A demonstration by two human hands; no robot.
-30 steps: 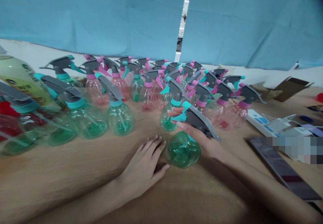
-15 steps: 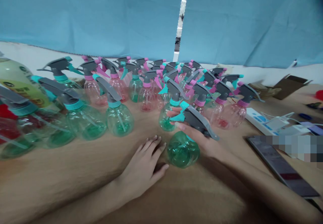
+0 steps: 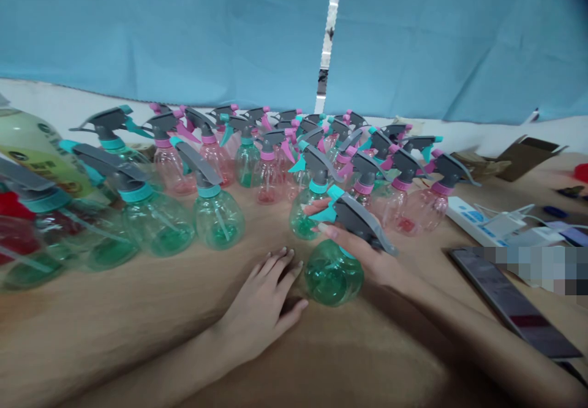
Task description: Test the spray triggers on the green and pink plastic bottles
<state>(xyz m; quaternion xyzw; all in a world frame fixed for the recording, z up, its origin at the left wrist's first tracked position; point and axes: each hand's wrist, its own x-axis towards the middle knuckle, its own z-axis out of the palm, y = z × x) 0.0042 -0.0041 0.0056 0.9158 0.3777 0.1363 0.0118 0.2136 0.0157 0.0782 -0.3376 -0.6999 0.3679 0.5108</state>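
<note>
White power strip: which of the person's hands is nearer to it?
Right. The right hand grips a green spray bottle left of the power strip; the left hand rests farther left on the table.

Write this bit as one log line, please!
right hand: holding green spray bottle | left hand: palm down on table | behind: more spray bottles

Pink and green plastic spray bottles (image 3: 269, 181) stand on the wooden counter (image 3: 160, 316) behind the round green bottle (image 3: 333, 278), left of a white oblong power strip (image 3: 473, 222)
</note>
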